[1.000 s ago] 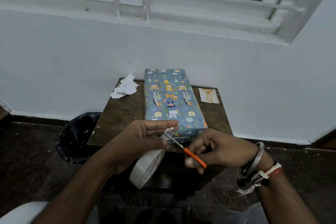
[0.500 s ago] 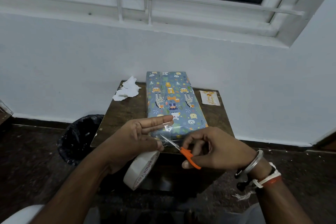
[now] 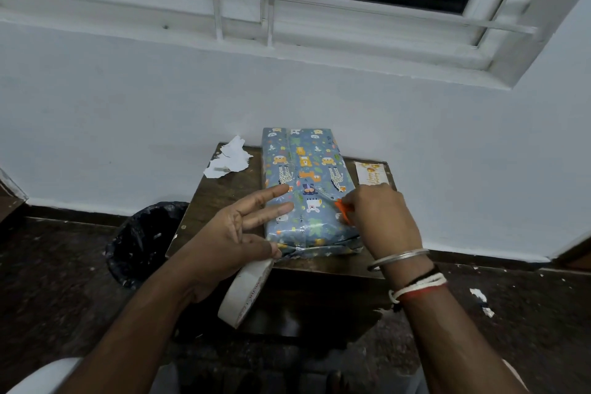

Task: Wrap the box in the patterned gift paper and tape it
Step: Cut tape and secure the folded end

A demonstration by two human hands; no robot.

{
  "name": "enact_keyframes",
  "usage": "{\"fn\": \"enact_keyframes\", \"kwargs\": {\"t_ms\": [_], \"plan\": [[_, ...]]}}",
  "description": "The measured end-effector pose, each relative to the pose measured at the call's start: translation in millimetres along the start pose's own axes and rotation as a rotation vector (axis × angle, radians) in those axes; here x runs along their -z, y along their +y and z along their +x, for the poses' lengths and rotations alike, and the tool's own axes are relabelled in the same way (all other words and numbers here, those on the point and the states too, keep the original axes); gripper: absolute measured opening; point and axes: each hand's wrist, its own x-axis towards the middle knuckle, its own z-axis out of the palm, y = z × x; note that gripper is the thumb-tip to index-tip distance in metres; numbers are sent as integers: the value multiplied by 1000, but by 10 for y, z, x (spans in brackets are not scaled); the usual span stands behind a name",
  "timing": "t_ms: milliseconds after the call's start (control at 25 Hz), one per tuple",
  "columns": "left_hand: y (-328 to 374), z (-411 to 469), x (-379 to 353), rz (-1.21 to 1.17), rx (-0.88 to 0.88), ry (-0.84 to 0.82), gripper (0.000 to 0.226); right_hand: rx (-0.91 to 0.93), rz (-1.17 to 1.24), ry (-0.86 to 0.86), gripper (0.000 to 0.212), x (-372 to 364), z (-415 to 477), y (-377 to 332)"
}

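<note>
Box: fully covered in the patterned gift paper, lying lengthways on the small wooden table, far end toward the wall; a seam runs along its top and the near end fold looks creased and glossy
Right hand: fingers curled tight round the orange scissors, with the fingertips down on the paper at the box's right side; whether a cut strip of tape lies under them is too small to tell
Left hand: index and middle fingers straight, tips at the box's left edge; the lower fingers appear hooked through the tape roll, which hangs below the palm over the table's near edge
Step in hand: judged to be taping, with the wrapping itself done and a strip being fixed on the top face
Next move: likely calls for smoothing the strip flat with steady fingertip pressure while the left fingers brace the box; the scissors crowd that hand and could scratch the paper
Around: a torn white paper scrap at the table's far left corner; a small printed card just right of the box; a black-lined bin on the floor to the left
</note>
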Motion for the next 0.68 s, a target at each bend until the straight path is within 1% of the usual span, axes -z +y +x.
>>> {"fn": "enact_keyframes", "kwargs": {"t_ms": [80,240,360,520,600,680], "plan": [[-13,-2,14,6,4,4,85,-2,-43,-84,20,19,47,-69],[-43,-29,30,31,12,21,86,-34,-9,-40,19,47,78,-154],[-49,-50,31,14,7,22,86,38,-133,-84,20,65,50,-240],[-50,-67,33,-5,-2,34,87,-44,-34,-12,11,71,67,-274],[-55,-82,34,-18,-5,35,88,-42,-63,-59,8,64,75,-296],[-59,-98,38,-23,-17,30,88,-7,-108,-95,12,73,36,-319]]}}
